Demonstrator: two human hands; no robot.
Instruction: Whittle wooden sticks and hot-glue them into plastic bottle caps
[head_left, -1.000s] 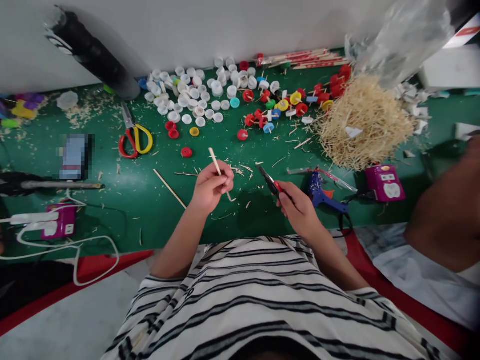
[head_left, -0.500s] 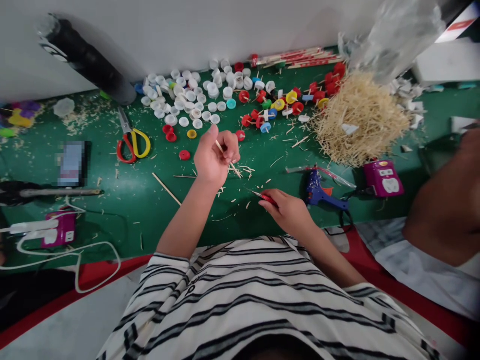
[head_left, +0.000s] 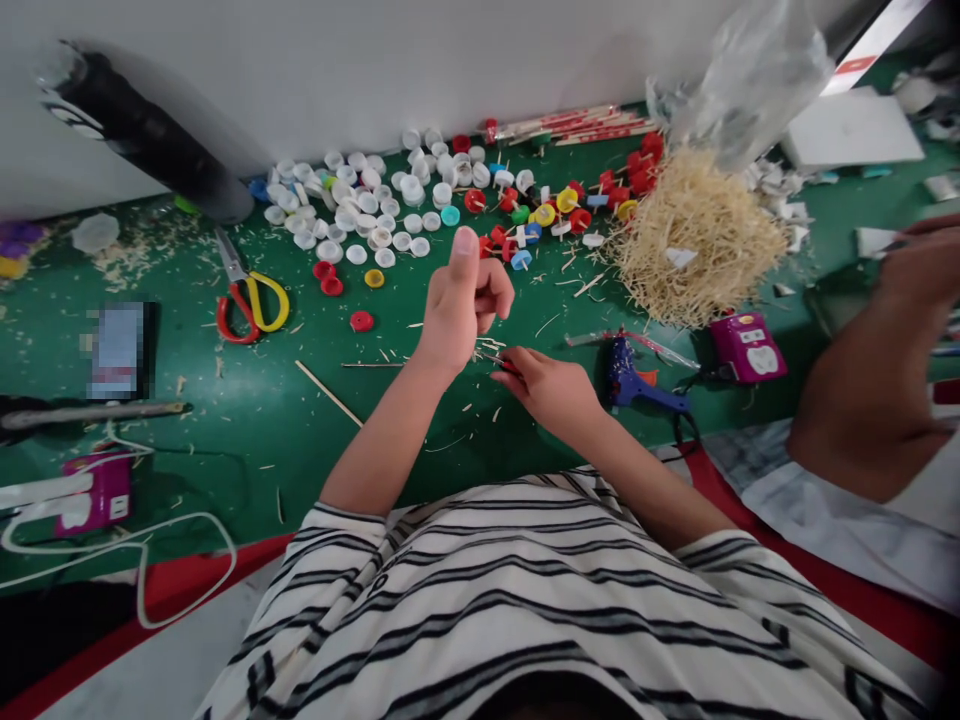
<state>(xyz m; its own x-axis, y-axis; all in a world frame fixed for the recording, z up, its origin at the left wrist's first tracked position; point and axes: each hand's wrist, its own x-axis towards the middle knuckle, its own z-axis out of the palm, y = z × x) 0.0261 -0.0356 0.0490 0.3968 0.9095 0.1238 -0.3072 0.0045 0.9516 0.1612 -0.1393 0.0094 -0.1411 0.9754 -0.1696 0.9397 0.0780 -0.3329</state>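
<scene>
Two hands work over the green table: the left hand is curled, its contents hidden; the right hand clamps red-handled cutters.

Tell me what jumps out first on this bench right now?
The big straw-coloured heap of wooden slivers at the far right of the green table, and the spread of white bottle caps along the wall. In the middle, the left hand is raised in a loose fist, while the right hand grips red-handled cutters just beneath it.
</scene>
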